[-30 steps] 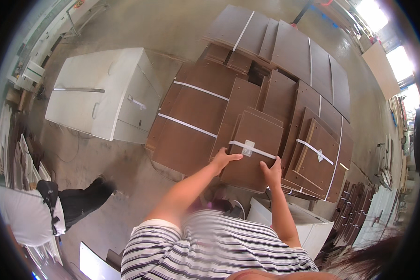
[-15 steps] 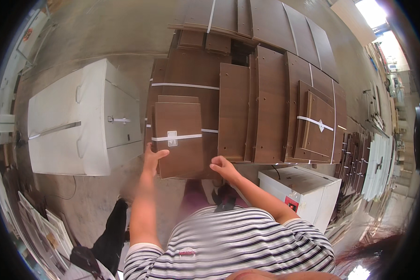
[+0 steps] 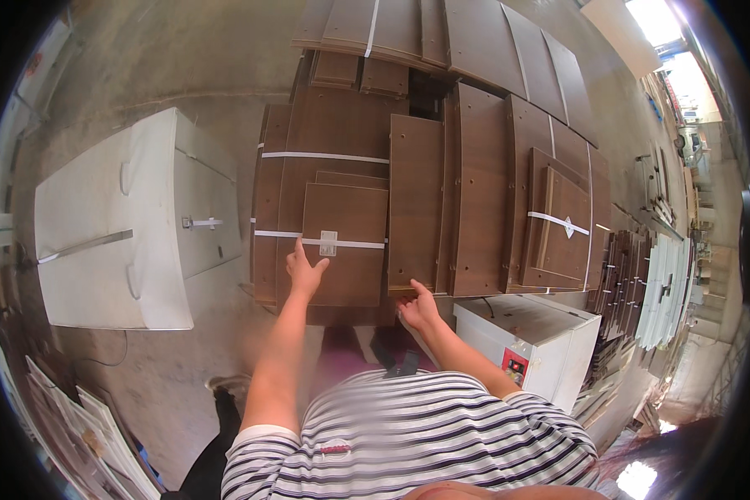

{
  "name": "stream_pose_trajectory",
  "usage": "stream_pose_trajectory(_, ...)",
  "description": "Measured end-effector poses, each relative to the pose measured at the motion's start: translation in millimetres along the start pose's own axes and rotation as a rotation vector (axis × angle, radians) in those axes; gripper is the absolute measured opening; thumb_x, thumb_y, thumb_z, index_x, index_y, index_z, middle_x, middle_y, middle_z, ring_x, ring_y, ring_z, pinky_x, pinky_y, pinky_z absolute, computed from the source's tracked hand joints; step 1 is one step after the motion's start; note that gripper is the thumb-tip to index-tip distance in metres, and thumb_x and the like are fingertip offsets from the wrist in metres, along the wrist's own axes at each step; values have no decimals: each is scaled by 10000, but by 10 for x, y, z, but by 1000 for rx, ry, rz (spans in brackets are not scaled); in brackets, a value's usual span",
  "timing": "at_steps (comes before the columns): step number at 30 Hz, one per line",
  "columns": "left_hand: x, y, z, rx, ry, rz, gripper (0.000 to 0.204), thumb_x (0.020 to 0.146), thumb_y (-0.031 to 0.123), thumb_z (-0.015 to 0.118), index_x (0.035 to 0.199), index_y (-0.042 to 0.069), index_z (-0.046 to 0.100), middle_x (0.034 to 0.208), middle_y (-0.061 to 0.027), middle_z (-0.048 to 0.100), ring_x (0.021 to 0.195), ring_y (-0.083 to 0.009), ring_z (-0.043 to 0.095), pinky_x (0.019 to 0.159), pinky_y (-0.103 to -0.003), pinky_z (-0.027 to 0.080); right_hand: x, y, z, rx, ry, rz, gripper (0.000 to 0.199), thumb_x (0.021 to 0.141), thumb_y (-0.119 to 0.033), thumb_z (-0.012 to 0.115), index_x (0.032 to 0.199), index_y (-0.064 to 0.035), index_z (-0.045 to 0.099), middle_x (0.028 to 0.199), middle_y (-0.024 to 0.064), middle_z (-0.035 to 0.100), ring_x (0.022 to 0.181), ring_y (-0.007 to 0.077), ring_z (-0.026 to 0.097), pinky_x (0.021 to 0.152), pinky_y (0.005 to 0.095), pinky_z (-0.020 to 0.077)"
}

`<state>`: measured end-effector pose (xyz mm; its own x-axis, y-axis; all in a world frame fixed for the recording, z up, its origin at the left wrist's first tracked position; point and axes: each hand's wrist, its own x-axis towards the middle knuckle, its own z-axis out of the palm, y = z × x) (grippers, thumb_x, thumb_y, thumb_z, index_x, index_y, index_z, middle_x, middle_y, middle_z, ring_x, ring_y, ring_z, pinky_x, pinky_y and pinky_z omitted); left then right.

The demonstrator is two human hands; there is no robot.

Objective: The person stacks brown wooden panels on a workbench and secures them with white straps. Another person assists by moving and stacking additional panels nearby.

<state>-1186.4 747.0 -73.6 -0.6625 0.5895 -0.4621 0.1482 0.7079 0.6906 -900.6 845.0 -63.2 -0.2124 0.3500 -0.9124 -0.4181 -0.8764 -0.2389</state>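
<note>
A small stack of brown panels (image 3: 346, 279), bound with a white strap and bearing a white label (image 3: 328, 243), lies on the larger brown panels. Its right side is against or very close to a long brown panel (image 3: 415, 200). My left hand (image 3: 305, 273) is at the stack's left edge, index finger stretched toward the strap and thumb apart. At the near end of the long panel is my right hand (image 3: 420, 307); its thumb points up to the panel's edge and its other fingers are bent, partly hidden. It holds nothing that I can make out.
Strapped brown panels (image 3: 483, 192) fill the pile, with a smaller bundle (image 3: 565, 217) at right. A white cabinet (image 3: 108, 233) stands left, a white box-shaped unit (image 3: 529, 329) near right. More boards (image 3: 633, 279) lean further right. A dark-clothed leg (image 3: 217, 442) shows lower left.
The small panel stack has shifted right, up to the long panel. My left hand has followed it rightward; my right hand has moved slightly right and nearer to me.
</note>
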Motion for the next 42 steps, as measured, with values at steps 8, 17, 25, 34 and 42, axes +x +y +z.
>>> stream_pose_trajectory(8, -130, -9, 176, -96, 96, 30, 909, 704, 198, 783, 1443, 96, 264, 1177, -233, 472, 1107, -391, 450, 988, -459, 346, 134, -99, 17, 182, 229, -5, 493, 832, -412, 678, 1186, -112, 511, 1172, 73, 535, 1112, 263, 487, 973, 434, 379)
stream_pose_trajectory(17, -620, -152, 725, -698, 299, -307, 722, 793, 118, 724, 1379, 11, 316, 1186, -184, 498, 1142, -308, 476, 996, -414, 361, 65, -204, -19, 35, 267, 29, 477, 846, -411, 659, 1197, -125, 509, 1198, 71, 523, 1133, 239, 464, 1026, 437, 299)
stream_pose_trajectory(25, -237, -143, 380, -156, 317, -229, 656, 802, 340, 716, 1307, 15, 454, 1242, -230, 490, 1111, -297, 503, 913, -402, 432, -185, -279, -312, -61, 55, 214, 381, 871, -235, 604, 1181, -40, 499, 1277, 155, 472, 1206, 313, 423, 1039, 452, 315)
stream_pose_trajectory(34, 318, -413, 333, -662, 225, -184, 485, 797, 200, 748, 1137, -54, 513, 1063, -126, 566, 939, -217, 535, 808, -340, 444, -54, 115, -475, -256, 76, 47, 303, 804, 55, 497, 1097, -18, 517, 1176, 149, 527, 1117, 299, 506, 984, 402, 397)
stream_pose_trajectory(42, -844, -300, 569, -1199, 192, -425, 401, 854, 159, 696, 1103, 16, 417, 1005, -82, 505, 904, -222, 552, 701, -374, 495, -164, -353, -549, 14, -95, -109, 162, 838, -89, 584, 999, -81, 567, 1079, 35, 581, 1055, 207, 495, 1028, 409, 288)
